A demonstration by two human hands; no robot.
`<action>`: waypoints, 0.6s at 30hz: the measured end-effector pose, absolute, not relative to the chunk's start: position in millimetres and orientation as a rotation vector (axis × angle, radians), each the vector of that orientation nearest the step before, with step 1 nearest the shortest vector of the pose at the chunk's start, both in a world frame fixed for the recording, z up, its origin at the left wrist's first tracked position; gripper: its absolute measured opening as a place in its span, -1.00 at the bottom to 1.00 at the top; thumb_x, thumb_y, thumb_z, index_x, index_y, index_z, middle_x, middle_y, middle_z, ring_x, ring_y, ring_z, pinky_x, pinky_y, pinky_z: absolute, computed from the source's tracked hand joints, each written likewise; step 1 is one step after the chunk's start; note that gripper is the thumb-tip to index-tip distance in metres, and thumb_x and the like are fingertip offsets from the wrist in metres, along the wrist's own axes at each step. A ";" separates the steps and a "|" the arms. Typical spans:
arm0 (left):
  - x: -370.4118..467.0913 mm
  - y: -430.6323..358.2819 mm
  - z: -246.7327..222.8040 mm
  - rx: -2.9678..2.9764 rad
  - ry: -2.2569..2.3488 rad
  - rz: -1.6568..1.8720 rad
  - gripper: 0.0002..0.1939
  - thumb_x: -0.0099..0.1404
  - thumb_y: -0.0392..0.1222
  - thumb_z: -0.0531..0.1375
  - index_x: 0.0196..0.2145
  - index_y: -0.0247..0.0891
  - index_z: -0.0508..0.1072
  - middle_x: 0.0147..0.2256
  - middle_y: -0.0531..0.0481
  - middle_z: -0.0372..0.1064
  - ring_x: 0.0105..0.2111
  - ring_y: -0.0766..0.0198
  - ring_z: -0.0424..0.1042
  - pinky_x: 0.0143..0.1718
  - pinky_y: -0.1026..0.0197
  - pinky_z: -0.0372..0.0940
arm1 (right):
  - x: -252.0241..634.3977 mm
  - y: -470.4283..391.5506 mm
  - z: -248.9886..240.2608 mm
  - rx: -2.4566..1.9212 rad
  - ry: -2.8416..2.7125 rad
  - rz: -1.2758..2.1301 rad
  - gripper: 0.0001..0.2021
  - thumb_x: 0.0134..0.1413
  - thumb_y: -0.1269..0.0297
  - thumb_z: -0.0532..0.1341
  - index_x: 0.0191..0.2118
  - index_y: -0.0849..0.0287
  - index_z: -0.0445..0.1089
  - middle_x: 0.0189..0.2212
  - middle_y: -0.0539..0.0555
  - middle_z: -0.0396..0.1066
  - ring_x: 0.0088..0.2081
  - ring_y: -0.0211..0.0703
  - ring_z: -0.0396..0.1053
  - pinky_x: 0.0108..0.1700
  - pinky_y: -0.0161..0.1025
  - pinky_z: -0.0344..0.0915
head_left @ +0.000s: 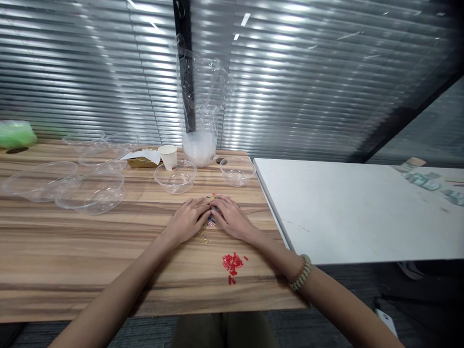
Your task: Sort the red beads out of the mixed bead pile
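Both the left hand (188, 218) and right hand (232, 218) are lying flat, fingers spread over the small mixed-colour plastic beads (210, 221) mid wooden table (72, 251); beads risk rolling into the sorted red tube beads (232, 265).

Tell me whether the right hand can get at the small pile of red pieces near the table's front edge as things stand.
Probably yes. The red pieces lie in the open on the wooden table, just nearer the person than the right hand, with nothing between them. That hand now rests on the mixed coloured pieces.
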State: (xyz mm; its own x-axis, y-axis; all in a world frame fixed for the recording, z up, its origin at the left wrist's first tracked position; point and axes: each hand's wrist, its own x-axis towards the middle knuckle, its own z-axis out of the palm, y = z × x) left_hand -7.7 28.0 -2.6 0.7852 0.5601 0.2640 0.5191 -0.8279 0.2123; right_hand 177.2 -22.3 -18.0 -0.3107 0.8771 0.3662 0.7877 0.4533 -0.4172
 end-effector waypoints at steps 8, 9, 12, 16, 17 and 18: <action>-7.4 22.1 0.6 2.838 0.830 0.519 -0.65 0.40 -0.23 -0.01 0.07 -0.22 0.39 0.10 -0.13 0.33 0.09 0.06 0.32 0.18 -0.07 0.16 | 176.5 -23.8 -14.0 -1.354 -2.156 0.211 -0.73 0.32 0.29 -0.03 0.02 0.20 0.29 0.05 0.23 0.35 0.20 -0.06 0.15 0.24 0.05 0.07; -7.3 21.5 1.0 2.842 0.826 0.512 -0.66 0.40 -0.23 0.00 0.06 -0.22 0.40 0.10 -0.14 0.33 0.09 0.06 0.32 0.18 -0.08 0.16 | 176.5 -23.8 -13.7 -1.354 -2.156 0.210 -0.73 0.32 0.29 -0.03 0.01 0.20 0.29 0.04 0.23 0.36 0.20 -0.06 0.16 0.25 0.04 0.07; -7.1 20.7 1.4 2.845 0.815 0.508 -0.68 0.39 -0.24 0.01 0.03 -0.23 0.42 0.07 -0.14 0.36 0.05 0.05 0.35 0.15 -0.08 0.18 | 176.8 -23.9 -13.6 -1.357 -2.156 0.217 -0.74 0.32 0.30 -0.03 0.00 0.20 0.30 0.03 0.23 0.37 0.19 -0.07 0.18 0.24 0.03 0.07; -6.7 20.1 2.1 2.815 0.799 0.538 -0.70 0.38 -0.25 0.03 -0.01 -0.22 0.45 0.02 -0.15 0.40 0.01 0.06 0.38 0.13 -0.06 0.21 | 177.5 -23.9 -13.9 -1.367 -2.157 0.222 -0.74 0.32 0.29 -0.03 0.02 0.18 0.28 0.04 0.22 0.37 0.18 -0.08 0.19 0.24 0.05 0.05; -6.6 19.9 2.4 2.809 0.794 0.541 -0.70 0.38 -0.25 0.03 -0.01 -0.23 0.45 0.02 -0.15 0.40 0.02 0.07 0.38 0.13 -0.05 0.21 | 177.5 -23.9 -13.8 -1.368 -2.158 0.220 -0.74 0.32 0.29 -0.03 0.02 0.18 0.28 0.03 0.22 0.37 0.18 -0.08 0.19 0.24 0.04 0.05; -6.4 19.5 2.8 2.804 0.782 0.540 -0.70 0.38 -0.26 0.03 -0.01 -0.23 0.45 0.03 -0.14 0.39 0.02 0.08 0.38 0.13 -0.03 0.22 | 177.5 -23.9 -13.6 -1.369 -2.159 0.219 -0.74 0.32 0.29 -0.03 0.01 0.17 0.28 0.03 0.22 0.37 0.17 -0.08 0.19 0.24 0.03 0.06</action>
